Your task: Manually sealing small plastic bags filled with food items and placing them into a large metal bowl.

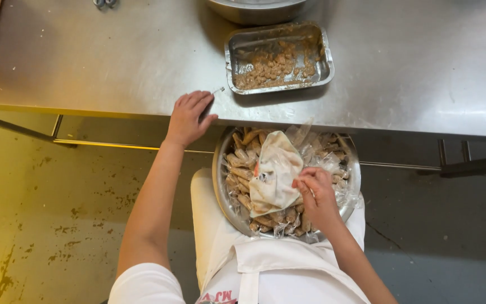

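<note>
Steel tray [323,66] near table edge [85,104] holds brown filling; lap bowl [218,169] holds rolls. Right hand [317,194] pinches wrapper [274,171]; left hand [189,117], fingers loose, rests at edge.

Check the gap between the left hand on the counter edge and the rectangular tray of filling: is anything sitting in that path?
Almost nothing. The left hand rests on the steel table edge; only a small, thin object, too small to identify, lies by its fingertips, short of the rectangular tray. The rest is bare steel.

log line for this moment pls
left hand: on steel table edge | right hand: pinching pale wrapper sheet | round metal bowl: wrapped rolls, on lap
</note>
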